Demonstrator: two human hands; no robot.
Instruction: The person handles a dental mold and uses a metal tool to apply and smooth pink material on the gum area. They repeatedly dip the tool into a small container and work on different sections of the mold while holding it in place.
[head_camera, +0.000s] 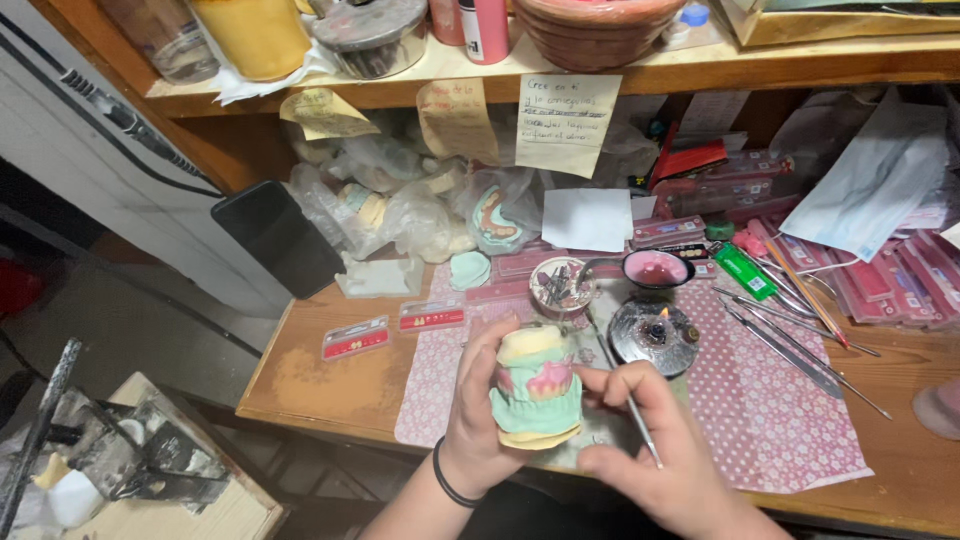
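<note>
My left hand (478, 405) grips a dental cast (537, 385) of green and cream plaster with pink wax gums and teeth, held upright over the near edge of the bench. My right hand (655, 440) pinches a thin metal wax tool (630, 405) like a pen, its thumb touching the cast's right side. A black band circles my left wrist. Just beyond the hands a small alcohol burner (655, 335) shows a lit flame.
A pink dotted cloth (770, 410) covers the wooden bench (320, 375). On it lie a spoon of pink wax (655, 268), a dish of burs (561, 285), metal instruments (790, 340), a green lighter (745, 270), tooth cards (355, 338), bagged casts (420, 215) and a dark phone (278, 237). A shelf with jars hangs above.
</note>
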